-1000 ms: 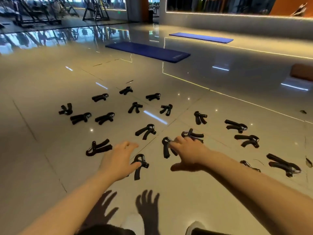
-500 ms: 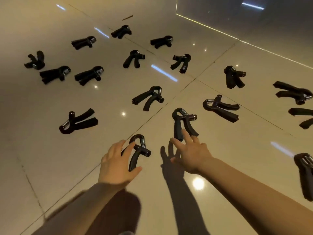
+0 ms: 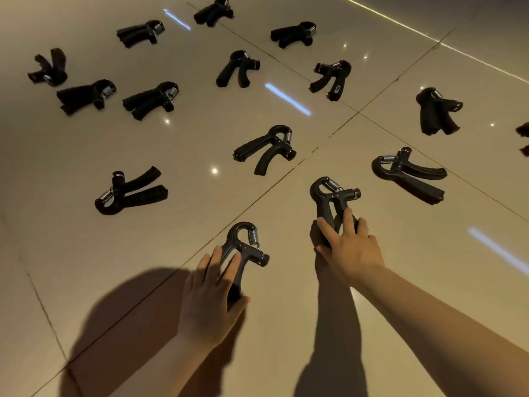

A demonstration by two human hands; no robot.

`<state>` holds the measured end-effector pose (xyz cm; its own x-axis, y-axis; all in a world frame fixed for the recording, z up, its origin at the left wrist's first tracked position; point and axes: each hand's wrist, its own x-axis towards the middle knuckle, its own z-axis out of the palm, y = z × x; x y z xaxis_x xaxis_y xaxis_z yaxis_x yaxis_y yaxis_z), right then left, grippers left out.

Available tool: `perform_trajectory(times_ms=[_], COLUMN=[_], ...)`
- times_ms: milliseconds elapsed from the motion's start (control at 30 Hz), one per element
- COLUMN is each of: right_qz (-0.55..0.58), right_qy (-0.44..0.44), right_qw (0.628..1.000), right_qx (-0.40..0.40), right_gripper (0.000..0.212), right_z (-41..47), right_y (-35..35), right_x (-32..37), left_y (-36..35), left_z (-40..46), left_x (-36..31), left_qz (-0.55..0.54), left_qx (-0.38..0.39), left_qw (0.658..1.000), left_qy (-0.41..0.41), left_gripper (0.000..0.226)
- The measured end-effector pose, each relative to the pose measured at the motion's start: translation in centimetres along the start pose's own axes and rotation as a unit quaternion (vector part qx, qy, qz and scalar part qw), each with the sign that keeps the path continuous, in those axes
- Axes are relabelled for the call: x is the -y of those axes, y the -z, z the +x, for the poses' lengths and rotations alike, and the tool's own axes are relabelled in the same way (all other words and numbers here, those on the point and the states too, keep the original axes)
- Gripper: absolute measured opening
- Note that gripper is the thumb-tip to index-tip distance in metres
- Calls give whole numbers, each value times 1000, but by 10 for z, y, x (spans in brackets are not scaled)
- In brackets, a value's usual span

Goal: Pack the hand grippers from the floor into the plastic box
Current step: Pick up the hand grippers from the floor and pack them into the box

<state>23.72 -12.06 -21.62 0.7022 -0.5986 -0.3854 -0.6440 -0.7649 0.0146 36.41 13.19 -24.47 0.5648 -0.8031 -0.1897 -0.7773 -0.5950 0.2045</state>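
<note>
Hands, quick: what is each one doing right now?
Left hand: fingers curl round a hand gripper.
Right hand: grips another hand gripper.

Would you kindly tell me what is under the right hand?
Under the right hand lie the handles of a hand gripper, fingers curled round them. Its spring end shows; the handle ends are covered.

We note dim, warm overhead light, pinpoint and streak glare on the glossy floor (image 3: pixel 372 282), heavy arm shadows near us, soft blur and wide-angle bowing toward edges.
</note>
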Motion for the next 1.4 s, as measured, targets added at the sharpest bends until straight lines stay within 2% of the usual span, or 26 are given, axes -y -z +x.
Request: perform_trajectory(times_ms=[133,267,467,567,667,767,833,933,1033,1200,1300,1400], right_qz=[20,10,41,86,88,119,166,241,257,215,230,277], right_qy=[16,38,44,-29,-48,-54,-57,-41,-16,29,31,31], right_qw=[999,996,993,992,992,990,983,964,949,952,945,932], right_qx=[-42,-76,-98,-81,-76,-53,-53,-107,-181,-215,-231,-232], right_gripper=[41,35,55,81,89,91,94,87,79,72,69,62], right_z=[-34,-64,-77,-73,-74,-72,-71,-75,-78,-76,-69,-58], right_y=[-22,-38,-46,-43,-44,-37,-27,-4,24,47,50,51], right_x=[-17,-31,-40,-46,-48,-48,-49,-46,-41,-29,-20,-14], left_y=[2,4,0,-3,-2,2,12,35,57,73,74,73], left_z=[-2,0,-3,-7,-9,-6,-3,4,16,35,48,58], left_x=[-5,-1,2,3,1,6,4,-8,-25,-58,-70,-73], left_qz=[-57,-60,-93,-129,-168,-186,-187,-194,-170,-172,-158,-175], left_qx=[-28,-20,-42,-87,-91,-121,-168,-237,-267,-234,-210,-205], left_qw=[998,998,995,984,973,970,965,952,946,946,952,950], left_qy=[24,12,17,85,129,104,71,-1,-71,-141,-158,-158], left_gripper=[87,90,96,108,108,108,101,86,75,68,71,66])
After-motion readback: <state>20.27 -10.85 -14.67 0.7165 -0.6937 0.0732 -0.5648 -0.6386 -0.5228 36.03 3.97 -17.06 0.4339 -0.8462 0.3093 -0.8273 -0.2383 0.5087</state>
